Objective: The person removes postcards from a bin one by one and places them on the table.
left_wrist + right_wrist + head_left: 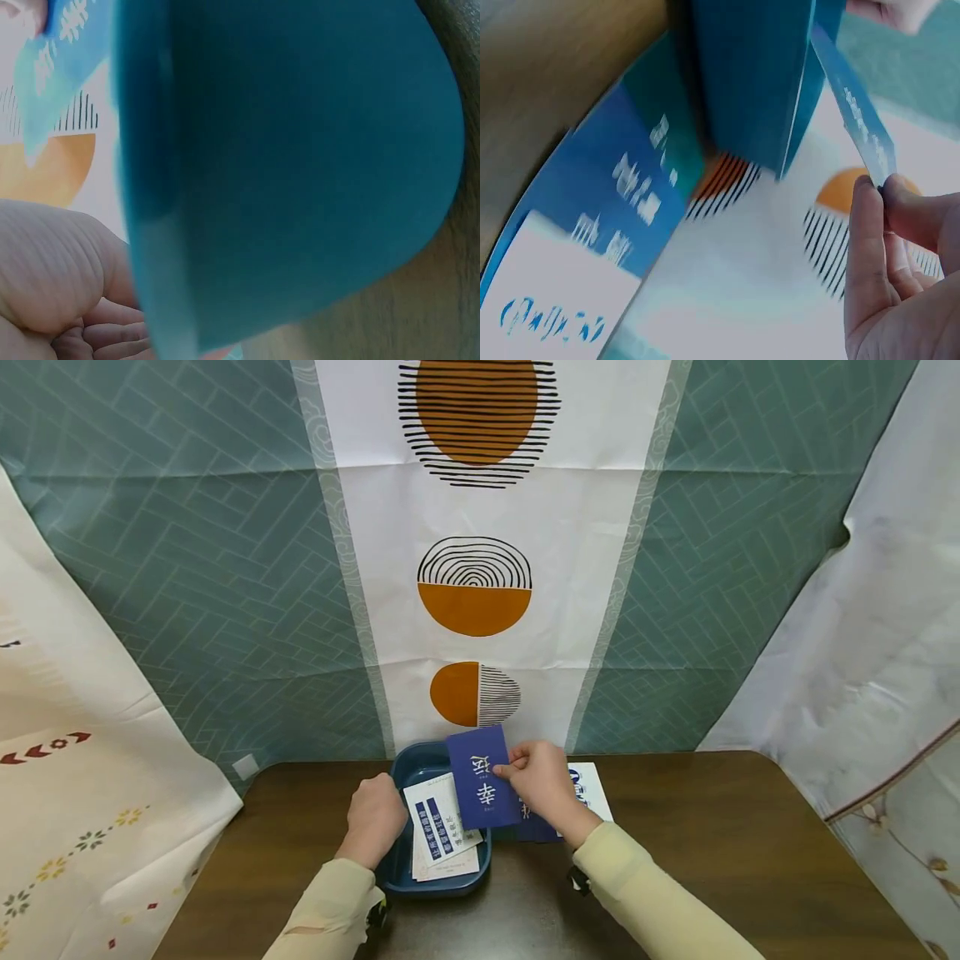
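A rounded blue plastic tub (292, 165) was apparently gripped by the left hand (377, 817); above it, the right hand (547, 785) pinched a rectangular navy card (476, 781), which slackening could drop.

Bin (300, 165): smooth, plastic-looking, satin sheen; paper and cloth around it.
Under bin, wood-grain table (712, 852), soft gloss. In bin, white cards (444, 820), matt paper. Over bin's right side, blue card (468, 789), smooth, stiff-looking paper. Behind bin, creased cloth backdrop (225, 610), mostly matt.
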{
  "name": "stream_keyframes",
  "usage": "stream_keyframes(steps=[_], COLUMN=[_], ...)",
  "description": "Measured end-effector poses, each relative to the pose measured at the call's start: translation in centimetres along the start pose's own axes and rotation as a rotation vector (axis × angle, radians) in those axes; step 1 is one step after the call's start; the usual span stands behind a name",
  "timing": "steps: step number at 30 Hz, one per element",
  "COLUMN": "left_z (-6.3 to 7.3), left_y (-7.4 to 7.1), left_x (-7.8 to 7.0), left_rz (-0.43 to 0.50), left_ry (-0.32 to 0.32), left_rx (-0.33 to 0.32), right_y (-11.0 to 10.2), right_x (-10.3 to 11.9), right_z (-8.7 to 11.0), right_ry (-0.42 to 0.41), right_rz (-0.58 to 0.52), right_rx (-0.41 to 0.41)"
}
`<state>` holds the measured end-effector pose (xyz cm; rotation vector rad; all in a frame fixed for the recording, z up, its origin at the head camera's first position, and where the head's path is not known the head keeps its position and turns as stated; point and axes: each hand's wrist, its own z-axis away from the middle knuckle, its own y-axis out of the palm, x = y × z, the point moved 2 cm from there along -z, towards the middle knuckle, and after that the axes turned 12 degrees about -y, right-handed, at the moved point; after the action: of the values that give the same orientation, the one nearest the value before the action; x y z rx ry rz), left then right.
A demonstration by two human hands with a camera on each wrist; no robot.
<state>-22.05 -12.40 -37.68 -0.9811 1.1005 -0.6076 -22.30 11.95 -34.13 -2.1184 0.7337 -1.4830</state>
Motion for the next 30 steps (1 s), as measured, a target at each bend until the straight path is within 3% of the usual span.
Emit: stream_keyframes(steps=[7, 13, 21, 30], left_z=[-0.2, -0.2, -0.1, -0.2], left_y=[0.0, -0.1, -0.6, -0.3], left_x=[0.0, 0.0, 0.6, 0.1], left_rz=[-0.01, -0.015, -0.012, -0.019], left_ry=[0.011, 0.016, 0.022, 0.025], left_rx=[0.009, 0.019, 0.001, 0.02], right_y=[-3.7, -6.4, -8.7, -11.0], right_x=[-3.4, -6.2, -10.0, -13.4], right_z=[0.2, 0.4, 0.6, 1.4], right_ry=[0.089, 0.118, 0.186, 0.231], right_rz=[-0.16, -0.17, -0.082, 0.081], right_rx=[-0.041, -0.056, -0.059, -0.065])
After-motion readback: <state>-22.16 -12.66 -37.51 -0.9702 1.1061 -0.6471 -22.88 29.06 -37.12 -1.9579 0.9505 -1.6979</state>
